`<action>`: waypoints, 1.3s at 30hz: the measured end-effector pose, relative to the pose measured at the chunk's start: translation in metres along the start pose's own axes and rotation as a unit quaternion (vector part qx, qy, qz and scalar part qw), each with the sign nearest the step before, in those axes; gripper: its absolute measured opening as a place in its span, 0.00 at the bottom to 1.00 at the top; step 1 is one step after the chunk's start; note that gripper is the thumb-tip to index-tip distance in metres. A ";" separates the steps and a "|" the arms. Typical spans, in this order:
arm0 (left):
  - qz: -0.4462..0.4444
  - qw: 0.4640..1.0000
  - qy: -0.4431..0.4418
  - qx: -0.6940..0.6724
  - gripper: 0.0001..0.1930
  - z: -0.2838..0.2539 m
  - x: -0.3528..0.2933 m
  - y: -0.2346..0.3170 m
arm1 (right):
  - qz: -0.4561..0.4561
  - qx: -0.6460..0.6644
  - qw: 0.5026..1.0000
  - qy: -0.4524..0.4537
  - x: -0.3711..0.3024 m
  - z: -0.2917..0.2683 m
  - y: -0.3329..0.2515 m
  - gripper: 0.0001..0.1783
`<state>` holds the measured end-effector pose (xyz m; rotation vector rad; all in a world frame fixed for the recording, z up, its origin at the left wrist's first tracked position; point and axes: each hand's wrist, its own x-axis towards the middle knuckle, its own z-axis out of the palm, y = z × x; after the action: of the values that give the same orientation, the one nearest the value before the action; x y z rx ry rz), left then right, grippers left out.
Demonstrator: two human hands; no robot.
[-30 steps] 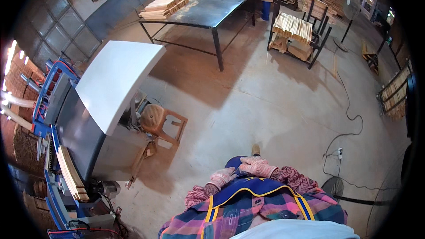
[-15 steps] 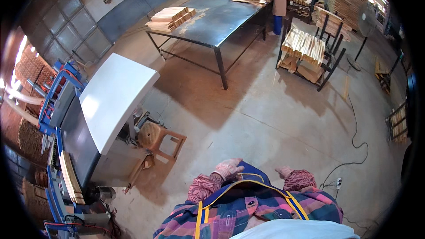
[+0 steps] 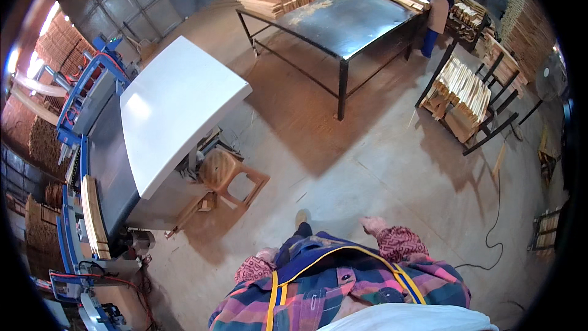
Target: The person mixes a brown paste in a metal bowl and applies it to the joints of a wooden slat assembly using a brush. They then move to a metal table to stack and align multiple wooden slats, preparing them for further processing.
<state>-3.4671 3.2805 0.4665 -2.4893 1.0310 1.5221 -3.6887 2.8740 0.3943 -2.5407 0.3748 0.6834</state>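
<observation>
My left hand (image 3: pixel 267 254) hangs low at my left side, beside the blue apron (image 3: pixel 318 248) with yellow trim. Its fingers are too small and too much turned away to read. To the right of the apron, my right hand (image 3: pixel 372 225) is held out over the floor, fingers loosely extended, with nothing in it. Patterned red sleeve covers reach to both wrists. Neither hand touches any object I can make out. One of my shoes (image 3: pixel 302 216) shows ahead of the apron.
Left stands a machine with a white cover (image 3: pixel 184 107) and wood strips (image 3: pixel 94 220); a brown plastic stool (image 3: pixel 229 175) is beside it. Ahead is a metal table (image 3: pixel 361 30) with wood stacks, a co-worker (image 3: pixel 436 9) at its far end. Right are a loaded rack (image 3: pixel 459 92) and a floor cable (image 3: pixel 497 224).
My left hand has moved from the front of the apron out to my left side. A shoe has come into view. The table, rack and stool now appear farther right.
</observation>
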 end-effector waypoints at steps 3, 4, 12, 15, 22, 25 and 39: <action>-0.049 0.997 -0.038 -0.044 0.19 0.008 0.031 -0.054 | 0.133 0.134 0.980 -0.055 0.051 -0.057 -0.071 0.16; -0.047 0.997 -0.032 -0.060 0.19 0.000 0.043 -0.065 | 0.093 0.116 0.987 -0.059 0.065 -0.069 -0.084 0.17; -0.079 0.986 0.033 -0.142 0.18 -0.138 0.159 -0.092 | 0.083 0.152 0.978 -0.112 0.137 -0.149 -0.162 0.30; -0.010 0.999 0.043 0.021 0.19 -0.182 0.165 -0.089 | 0.086 0.149 0.982 -0.079 0.149 -0.165 -0.160 0.22; 0.011 0.998 -0.056 0.028 0.25 -0.183 0.181 -0.084 | -0.050 0.014 0.996 -0.066 0.162 -0.160 -0.113 0.16; 0.107 0.992 -0.028 0.063 0.20 -0.179 0.187 -0.082 | 0.110 0.153 0.973 -0.130 0.167 -0.212 -0.119 0.20; -0.026 0.999 0.039 -0.017 0.17 -0.347 0.334 0.055 | 0.140 0.235 0.959 0.070 0.277 -0.320 0.109 0.13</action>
<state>-3.1299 2.9395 0.3916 -2.5957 0.9500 1.4509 -3.3706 2.5803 0.4498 -2.1019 0.8495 0.4436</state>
